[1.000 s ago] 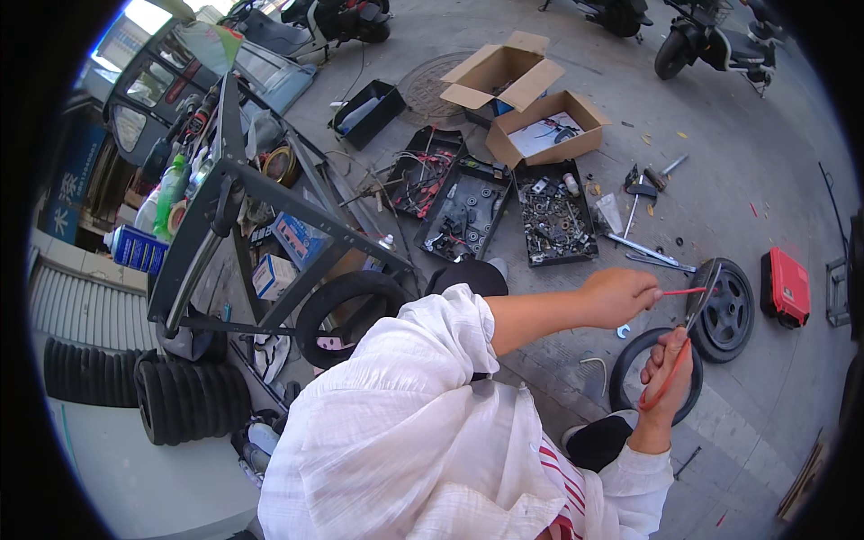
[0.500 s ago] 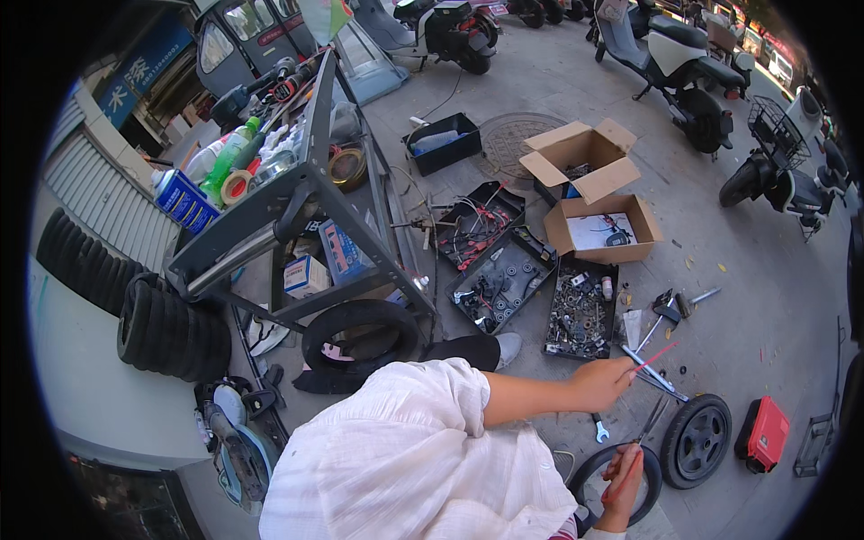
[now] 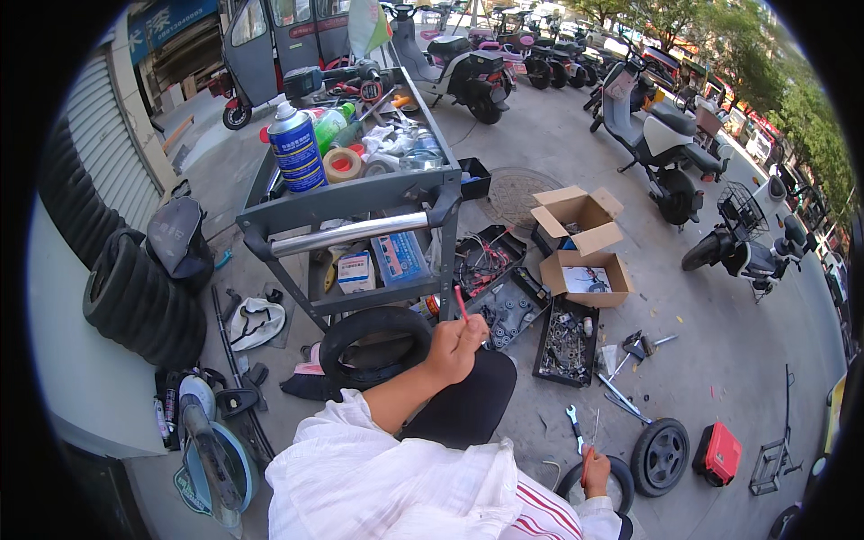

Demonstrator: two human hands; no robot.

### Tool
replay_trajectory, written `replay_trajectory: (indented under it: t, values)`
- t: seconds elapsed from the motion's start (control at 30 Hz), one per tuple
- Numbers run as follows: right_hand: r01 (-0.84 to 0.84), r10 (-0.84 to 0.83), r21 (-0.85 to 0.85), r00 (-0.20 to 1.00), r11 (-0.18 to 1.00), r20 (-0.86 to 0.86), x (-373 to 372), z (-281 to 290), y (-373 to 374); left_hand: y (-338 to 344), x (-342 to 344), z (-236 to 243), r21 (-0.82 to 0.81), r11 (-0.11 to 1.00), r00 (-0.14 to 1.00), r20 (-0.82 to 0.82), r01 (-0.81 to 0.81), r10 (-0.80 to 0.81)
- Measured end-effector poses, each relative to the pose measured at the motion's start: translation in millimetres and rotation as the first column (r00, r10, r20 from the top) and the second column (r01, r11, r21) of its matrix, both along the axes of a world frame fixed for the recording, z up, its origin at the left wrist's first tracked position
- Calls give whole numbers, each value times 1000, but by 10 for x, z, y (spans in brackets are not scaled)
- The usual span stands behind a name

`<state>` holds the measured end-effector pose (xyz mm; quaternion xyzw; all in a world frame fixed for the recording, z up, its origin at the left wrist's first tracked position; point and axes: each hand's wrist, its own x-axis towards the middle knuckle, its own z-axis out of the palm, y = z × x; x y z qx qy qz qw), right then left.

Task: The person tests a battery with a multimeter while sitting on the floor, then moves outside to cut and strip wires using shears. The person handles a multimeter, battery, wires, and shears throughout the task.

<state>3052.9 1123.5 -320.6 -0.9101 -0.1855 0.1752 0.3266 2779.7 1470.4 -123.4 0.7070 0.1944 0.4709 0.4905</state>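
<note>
My left hand (image 3: 453,351) is raised over my bent knee, near the front of the tool cart (image 3: 351,216). Its fingers pinch a thin red strip or tube (image 3: 461,302), which sticks up above them. Lower right, my right hand (image 3: 595,473) is closed around red-handled scissors (image 3: 595,430), their narrow blades pointing away from me. Beneath that hand lies a black tyre (image 3: 622,486), partly hidden by it. An open-ended wrench (image 3: 575,428) is on the ground just left of the blades, and a black wheel (image 3: 660,457) lies to the right.
The cart carries a blue spray can (image 3: 298,148), tape rolls and tools. Metal parts fill a black tray (image 3: 567,342) beside open cardboard boxes (image 3: 585,277). A tyre (image 3: 375,346) leans below the cart. A red case (image 3: 718,454) lies right; scooters stand behind.
My left hand has swung left with the red strip, from beside the parts tray to the cart's front. The scissor blades, apart before, now look together. The view has shifted towards the cart.
</note>
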Motion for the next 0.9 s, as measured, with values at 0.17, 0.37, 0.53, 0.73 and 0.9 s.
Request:
replay_trajectory:
  t: [0.17, 0.37, 0.53, 0.73, 0.9]
  values:
    - [-143, 152, -53, 947, 988, 281, -140, 907, 338, 496, -1323, 692, 527, 657, 841, 291, -539, 456]
    - [-462, 430, -49, 774, 886, 465, -507, 2771, 1344, 1173, -2183, 1417, 602, 145, 408, 328, -785, 852]
    - [-641, 585, -114, 594, 759, 553, -1066, 3705, 2120, 1796, -2587, 1446, 617, 351, 245, -252, -704, 936]
    - [-738, 612, -87, 480, 669, 628, -1475, 3916, 2263, 2048, -2572, 1277, 553, 469, 252, -424, -688, 870]
    - [-697, 619, -140, 503, 703, 604, -1428, 3844, 1984, 2052, -2642, 1329, 527, 438, 246, -395, -728, 885]
